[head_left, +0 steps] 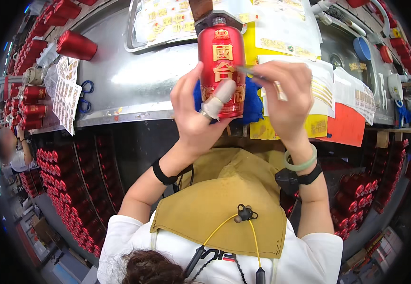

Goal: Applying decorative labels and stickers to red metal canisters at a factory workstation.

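A red bottle (pixel 219 42) with raised gold characters lies with its neck away from me, on a blue cloth (pixel 252 104). My left hand (pixel 192 104) is closed around its lower left side. The left thumb wears a whitish finger cot (pixel 224 90) and presses on the bottle's front. From the right, my right hand (pixel 288 90) pinches a thin dark metal tool (pixel 258 75), apparently tweezers, its tip by the gold lettering. Motion blurs that tip, so I cannot tell whether it touches. Another whitish cot (pixel 279 91) covers one right fingertip.
A metal tray (pixel 132 40) with gold sticker sheets stands at the far left. Blue-handled scissors (pixel 86 97) and another red bottle (pixel 76 45) lie on the steel table (pixel 113 75). White sheets (pixel 290 28) and a red sheet (pixel 342 125) lie right. Racked red bottles (pixel 68 199) stand below.
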A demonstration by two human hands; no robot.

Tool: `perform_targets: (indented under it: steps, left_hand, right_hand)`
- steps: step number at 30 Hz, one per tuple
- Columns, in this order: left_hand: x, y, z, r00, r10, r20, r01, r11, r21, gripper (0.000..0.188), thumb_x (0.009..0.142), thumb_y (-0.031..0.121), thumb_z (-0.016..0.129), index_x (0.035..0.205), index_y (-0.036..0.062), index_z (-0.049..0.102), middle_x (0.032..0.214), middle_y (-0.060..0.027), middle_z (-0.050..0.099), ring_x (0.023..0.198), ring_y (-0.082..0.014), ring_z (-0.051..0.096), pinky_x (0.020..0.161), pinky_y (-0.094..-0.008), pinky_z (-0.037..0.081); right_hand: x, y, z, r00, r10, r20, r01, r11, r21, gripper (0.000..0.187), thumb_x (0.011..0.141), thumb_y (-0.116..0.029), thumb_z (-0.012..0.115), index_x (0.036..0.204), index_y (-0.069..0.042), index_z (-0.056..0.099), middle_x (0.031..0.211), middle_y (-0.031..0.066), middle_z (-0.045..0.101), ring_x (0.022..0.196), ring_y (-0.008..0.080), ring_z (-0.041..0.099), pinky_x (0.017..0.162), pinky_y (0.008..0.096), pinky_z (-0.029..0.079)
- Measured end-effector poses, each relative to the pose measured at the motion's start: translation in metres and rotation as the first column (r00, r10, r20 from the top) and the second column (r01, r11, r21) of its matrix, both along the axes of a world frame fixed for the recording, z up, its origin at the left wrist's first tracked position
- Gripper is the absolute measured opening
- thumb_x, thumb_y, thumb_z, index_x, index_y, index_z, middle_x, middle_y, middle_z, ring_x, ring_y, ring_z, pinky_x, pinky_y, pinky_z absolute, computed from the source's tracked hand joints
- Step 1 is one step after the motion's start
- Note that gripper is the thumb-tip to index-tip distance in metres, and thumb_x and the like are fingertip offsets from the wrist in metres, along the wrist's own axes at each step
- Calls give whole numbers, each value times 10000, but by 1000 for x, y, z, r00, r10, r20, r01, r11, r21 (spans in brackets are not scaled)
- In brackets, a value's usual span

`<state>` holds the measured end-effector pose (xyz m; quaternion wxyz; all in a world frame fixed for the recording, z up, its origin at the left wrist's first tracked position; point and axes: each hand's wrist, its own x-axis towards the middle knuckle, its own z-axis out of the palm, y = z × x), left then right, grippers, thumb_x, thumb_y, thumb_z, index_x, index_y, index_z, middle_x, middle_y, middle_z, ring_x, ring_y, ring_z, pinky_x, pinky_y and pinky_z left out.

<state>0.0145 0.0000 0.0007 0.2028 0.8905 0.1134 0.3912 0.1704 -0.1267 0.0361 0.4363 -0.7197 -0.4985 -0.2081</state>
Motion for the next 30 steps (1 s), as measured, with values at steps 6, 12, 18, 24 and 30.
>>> perform_targets:
  steps: [6,12,18,24,30]
  left_hand:
    - [-7,7,-13,1000,13,18,-8,971,-237,960,602,200,983,1424,-25,541,1353,-201,615,1192,-351,629,1025,-422,508]
    - [-10,10,-10,999,-32,-44,17,956,-292,986,612,213,981,1444,-38,514,1307,-211,646,1166,-329,656,983,-401,539]
    - [-7,5,-1,998,16,-56,-29,970,-240,1008,611,198,980,1457,-36,485,1341,-215,612,1220,-353,615,1022,-423,496]
    - [-16,16,-19,995,-70,-71,38,927,-372,985,646,213,966,1465,-35,479,1413,-195,587,1265,-371,587,1062,-424,479]
    - [-19,19,-25,982,-153,-107,71,835,-546,881,720,82,888,1481,-55,467,1405,-245,591,1289,-349,601,1091,-413,473]
  right_hand:
    - [-17,10,2,972,236,-8,-236,968,-82,250,742,-70,733,984,-131,734,938,6,724,801,215,601,754,346,443]
    - [-40,5,7,916,397,51,-388,912,-128,184,748,-119,709,927,-153,733,882,-20,700,743,203,583,723,322,457]
    - [-2,17,-4,976,161,143,-155,986,-56,178,739,-106,713,910,-156,721,882,-33,696,729,187,552,735,352,425]
    - [15,22,-6,990,131,51,-132,991,16,148,784,-83,714,915,-150,733,910,-3,727,769,211,614,753,361,443]
    - [-9,13,-3,947,314,-71,-318,947,-54,243,778,-67,754,1010,-139,741,956,25,730,786,213,626,766,357,471]
